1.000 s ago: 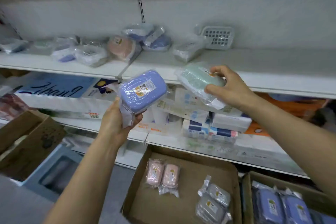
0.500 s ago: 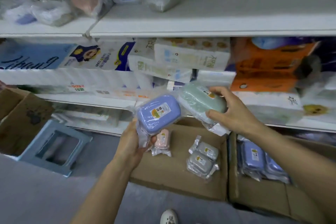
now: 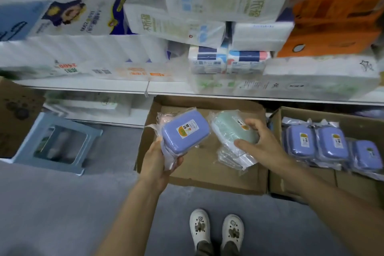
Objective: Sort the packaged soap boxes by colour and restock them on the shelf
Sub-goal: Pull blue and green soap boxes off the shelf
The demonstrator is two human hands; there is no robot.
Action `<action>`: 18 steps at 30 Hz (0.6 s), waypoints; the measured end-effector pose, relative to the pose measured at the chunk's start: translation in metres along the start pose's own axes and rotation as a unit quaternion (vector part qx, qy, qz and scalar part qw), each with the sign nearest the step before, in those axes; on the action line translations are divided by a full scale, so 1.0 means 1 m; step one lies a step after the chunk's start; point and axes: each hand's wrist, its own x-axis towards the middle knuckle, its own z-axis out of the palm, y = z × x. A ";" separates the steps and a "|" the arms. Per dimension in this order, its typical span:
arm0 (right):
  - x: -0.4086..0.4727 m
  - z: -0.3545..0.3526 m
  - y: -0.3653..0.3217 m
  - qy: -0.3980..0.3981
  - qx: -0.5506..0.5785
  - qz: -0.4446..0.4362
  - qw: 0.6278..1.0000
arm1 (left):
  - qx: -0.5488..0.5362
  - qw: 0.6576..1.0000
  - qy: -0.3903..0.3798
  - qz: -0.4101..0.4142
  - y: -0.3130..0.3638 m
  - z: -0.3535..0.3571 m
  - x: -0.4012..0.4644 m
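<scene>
head view | L hand [image 3: 158, 164] gripped wrapped blue soap box [image 3: 185, 131] from below, held over open cardboard box [image 3: 209, 181] on floor | R hand [image 3: 262, 143] fingers curled round green soap box [image 3: 233, 131] just beside it | more blue boxes [image 3: 315, 143] lay in carton [image 3: 295, 185] to the right | shelf edge [image 3: 104, 86] above

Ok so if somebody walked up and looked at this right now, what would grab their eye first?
Probably the two wrapped soap boxes held up mid-frame: a blue soap box in the left hand and a green soap box in the right hand, above an open cardboard box. Next, the row of matching blue boxes in the carton at right, and the orange package on the shelf above.
</scene>
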 end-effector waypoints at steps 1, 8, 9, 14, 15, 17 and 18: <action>0.000 0.003 -0.004 -0.004 0.003 0.001 1.000 | 0.004 1.000 0.006 0.003 0.002 -0.005 0.001; 0.015 0.042 -0.075 -0.039 0.029 -0.019 0.999 | -0.065 0.997 0.004 0.034 0.037 -0.067 -0.012; 0.019 0.052 -0.090 -0.044 0.026 -0.017 0.999 | -0.070 0.997 -0.001 0.038 0.044 -0.079 -0.014; 0.035 0.111 -0.168 -0.081 0.087 0.009 0.993 | -0.105 0.994 -0.018 0.028 0.086 -0.148 -0.016; 0.038 0.124 -0.182 -0.090 0.100 0.018 0.991 | -0.101 0.994 -0.024 0.028 0.095 -0.162 -0.015; 0.043 0.154 -0.206 -0.102 0.132 0.041 0.985 | -0.082 0.996 -0.034 0.030 0.116 -0.192 -0.007; 0.043 0.171 -0.219 -0.111 0.154 0.052 0.980 | -0.073 0.996 -0.038 0.032 0.127 -0.207 -0.002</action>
